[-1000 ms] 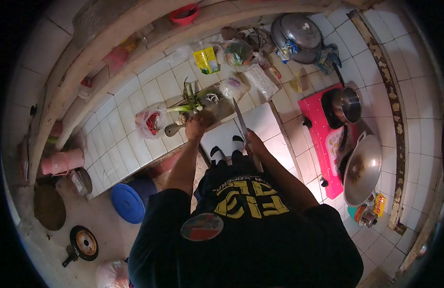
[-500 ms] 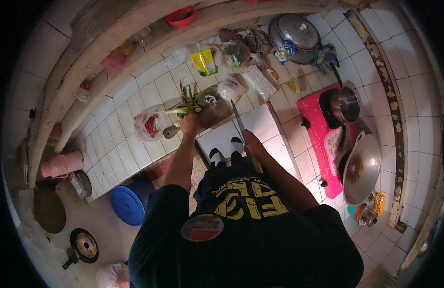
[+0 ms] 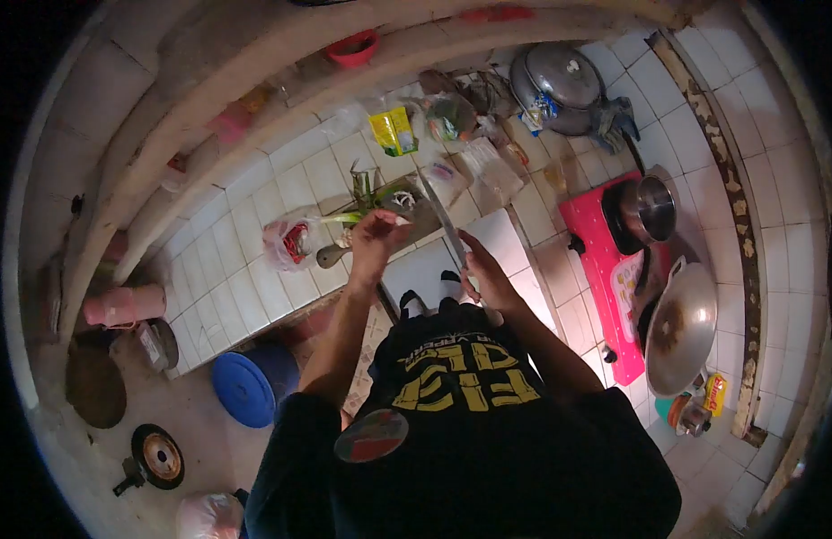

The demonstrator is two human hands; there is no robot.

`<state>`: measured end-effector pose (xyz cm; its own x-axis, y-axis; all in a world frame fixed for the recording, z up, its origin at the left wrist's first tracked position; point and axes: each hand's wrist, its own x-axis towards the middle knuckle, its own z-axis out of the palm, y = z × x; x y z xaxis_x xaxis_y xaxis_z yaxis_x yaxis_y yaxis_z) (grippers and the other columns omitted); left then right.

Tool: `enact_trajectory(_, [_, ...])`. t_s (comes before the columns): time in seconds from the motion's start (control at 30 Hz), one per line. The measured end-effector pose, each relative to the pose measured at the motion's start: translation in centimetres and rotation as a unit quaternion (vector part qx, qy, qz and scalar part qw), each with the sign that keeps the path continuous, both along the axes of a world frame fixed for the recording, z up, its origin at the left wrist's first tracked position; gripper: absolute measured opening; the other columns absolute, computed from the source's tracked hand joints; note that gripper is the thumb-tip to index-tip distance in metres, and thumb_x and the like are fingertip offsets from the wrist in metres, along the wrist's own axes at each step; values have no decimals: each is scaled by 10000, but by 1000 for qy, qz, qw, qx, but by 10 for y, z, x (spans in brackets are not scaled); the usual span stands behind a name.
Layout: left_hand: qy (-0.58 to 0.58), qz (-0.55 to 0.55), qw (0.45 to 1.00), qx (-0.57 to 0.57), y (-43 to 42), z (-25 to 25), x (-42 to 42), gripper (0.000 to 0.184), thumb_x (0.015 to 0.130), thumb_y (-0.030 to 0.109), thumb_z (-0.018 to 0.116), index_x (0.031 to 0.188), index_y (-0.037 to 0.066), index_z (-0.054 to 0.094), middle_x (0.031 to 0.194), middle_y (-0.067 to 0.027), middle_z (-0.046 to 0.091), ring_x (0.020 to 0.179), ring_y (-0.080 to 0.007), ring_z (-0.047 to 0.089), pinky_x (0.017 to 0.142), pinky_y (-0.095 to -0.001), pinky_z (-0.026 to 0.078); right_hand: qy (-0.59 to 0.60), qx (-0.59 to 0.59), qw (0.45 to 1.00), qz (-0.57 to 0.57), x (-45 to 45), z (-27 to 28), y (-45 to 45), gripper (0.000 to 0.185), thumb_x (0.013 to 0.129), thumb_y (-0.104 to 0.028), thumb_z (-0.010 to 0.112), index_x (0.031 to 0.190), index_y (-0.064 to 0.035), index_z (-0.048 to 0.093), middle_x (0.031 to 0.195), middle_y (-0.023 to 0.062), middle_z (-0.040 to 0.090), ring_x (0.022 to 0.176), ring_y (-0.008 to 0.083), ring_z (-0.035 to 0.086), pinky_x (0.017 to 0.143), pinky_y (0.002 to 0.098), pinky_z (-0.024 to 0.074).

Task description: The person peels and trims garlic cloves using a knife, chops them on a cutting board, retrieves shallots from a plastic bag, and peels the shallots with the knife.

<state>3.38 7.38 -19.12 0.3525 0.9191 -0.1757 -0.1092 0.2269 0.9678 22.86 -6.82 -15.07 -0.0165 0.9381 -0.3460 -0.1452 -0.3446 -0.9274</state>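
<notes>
Your left hand (image 3: 376, 241) pinches a small pale piece (image 3: 402, 220) at its fingertips, seen against the chopping board (image 3: 421, 220); what it is, you cannot tell. Your right hand (image 3: 485, 278) is wrapped around the handle of the knife (image 3: 444, 216), its blade pointing away from you. To work safely, hold the piece low over the board, clear of the green stalks (image 3: 362, 190), fingertips tucked away from the edge
</notes>
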Motion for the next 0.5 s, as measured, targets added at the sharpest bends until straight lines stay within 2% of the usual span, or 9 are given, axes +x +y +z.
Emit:
enact_trajectory(0.03, [-92, -6, 995, -26, -7, 22, 5, 232, 796, -68, 647, 986, 53, 591, 930, -90, 687, 788, -127, 638, 681, -281, 522, 19, 15, 1000, 2, -2, 22, 3, 566, 1004, -402, 342, 1465, -92, 236, 545, 5, 437, 433, 93, 394, 432, 240, 361])
enact_trajectory(0.07, [-92, -2, 996, -22, -12, 43, 9, 232, 796, -68, 647, 986, 53, 591, 930, -90, 687, 788, -127, 638, 681, -281, 522, 19, 18, 1000, 6, -2, 39, 5, 566, 1004, -402, 342, 1465, -92, 236, 545, 5, 437, 433, 93, 394, 432, 240, 361])
enact_trajectory(0.17, [-178, -33, 983, 1, -32, 126, 19, 252, 814, -103, 630, 1043, -2, 607, 968, -115, 683, 793, -147, 647, 677, -275, 526, 40, 96, 994, 11, -4, 89, 8, 666, 971, -486, 384, 1461, -61, 229, 538, 9, 435, 431, 81, 371, 426, 238, 319])
enact_trajectory(0.2, [-178, -32, 983, 5, -35, 136, 16, 252, 814, -103, 630, 1043, -2, 607, 968, -115, 683, 793, -147, 647, 677, -275, 526, 40, 99, 994, 13, -4, 103, 9, 666, 971, -486, 384, 1461, -61, 229, 538, 9, 435, 431, 81, 371, 426, 238, 319])
enact_trajectory(0.27, [-177, -97, 977, 65, -39, 149, 14, 213, 840, -60, 638, 1047, -11, 637, 971, -125, 682, 824, -169, 655, 678, -277, 527, 35, 177, 983, 39, -3, 125, 9, 700, 961, -526, 385, 1458, -57, 231, 538, 6, 433, 433, 84, 365, 429, 239, 308])
enact_trajectory(0.33, [-188, -99, 975, 69, -46, 168, 18, 165, 873, -19, 623, 1035, -16, 654, 957, -121, 675, 845, -181, 660, 668, -278, 527, 30, 196, 979, 44, -4, 142, 8, 733, 950, -557, 387, 1461, -57, 225, 537, 3, 434, 436, 84, 371, 430, 238, 305])
enact_trajectory(0.4, [-198, -91, 973, 81, -51, 184, 22, 161, 897, -7, 593, 1045, -22, 653, 953, -105, 662, 868, -182, 658, 666, -276, 526, 33, 204, 977, 51, -5, 156, 5, 708, 947, -521, 416, 1455, -53, 259, 547, 5, 449, 456, 89, 390, 451, 248, 317])
enact_trajectory(0.43, [-168, -90, 981, 46, -52, 189, 20, 168, 909, 8, 580, 1060, -33, 641, 959, -93, 647, 877, -179, 653, 671, -278, 526, 32, 207, 977, 51, -3, 158, 5, 708, 947, -521, 416, 1455, -53, 259, 547, 5, 449, 456, 89, 390, 451, 248, 317])
enact_trajectory(0.5, [-160, -95, 982, 38, -53, 194, 15, 179, 903, -7, 577, 1072, -37, 630, 975, -96, 649, 892, -179, 650, 690, -282, 528, -57, 225, 970, 70, 3, 162, 3, 662, 934, -451, 462, 1443, -57, 308, 569, 40, 493, 485, 132, 454, 496, 261, 358])
